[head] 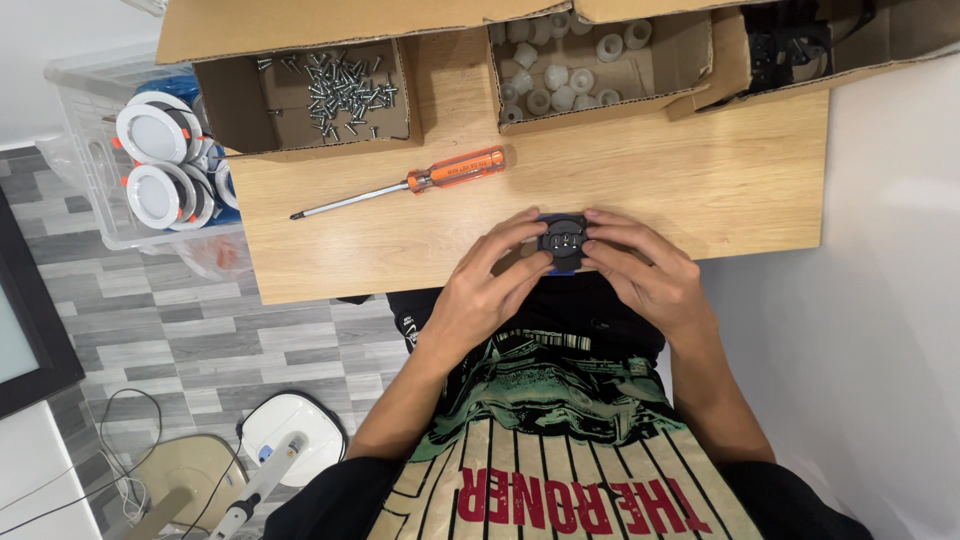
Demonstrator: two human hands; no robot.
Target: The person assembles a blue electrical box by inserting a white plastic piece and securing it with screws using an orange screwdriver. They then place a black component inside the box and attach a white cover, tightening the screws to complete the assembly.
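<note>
Both of our hands met at the near edge of the counter (700,190). We gripped a small round black part (563,241) with a blue piece beneath it, left hand (480,290) and right hand (645,270) closed on either side. Beyond lay an orange-handled screwdriver (400,187), then a box of screws (335,90) and a box of white plastic caps (570,65).

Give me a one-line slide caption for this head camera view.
Both hands, left hand and right hand, grip a small black part beside a screwdriver.
</note>
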